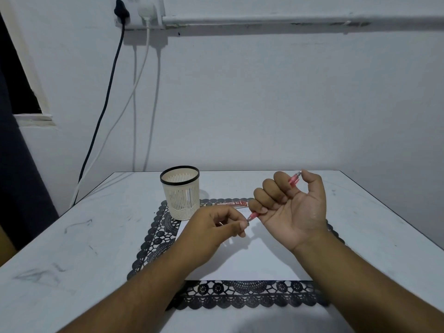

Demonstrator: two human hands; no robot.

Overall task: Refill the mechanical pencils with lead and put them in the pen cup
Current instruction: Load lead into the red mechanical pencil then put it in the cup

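Note:
My right hand [292,203] grips a translucent red mechanical pencil [294,180] in its curled fingers, palm turned up, above the white sheet. One end sticks out by my thumb, the other end [252,216] points down-left. My left hand [216,227] pinches thumb and forefinger together right at that lower end; whatever it pinches is too small to make out. A red lead case [234,204] lies flat on the mat behind my hands. The cream slotted pen cup [180,192] with a black rim stands upright at the mat's far left corner.
A white paper sheet [249,263] lies on a black lace placemat [153,239] on the pale table [79,248]. Behind the table stands a wall, with cables [103,111] hanging down at the left. The table's right edge runs diagonally at the right.

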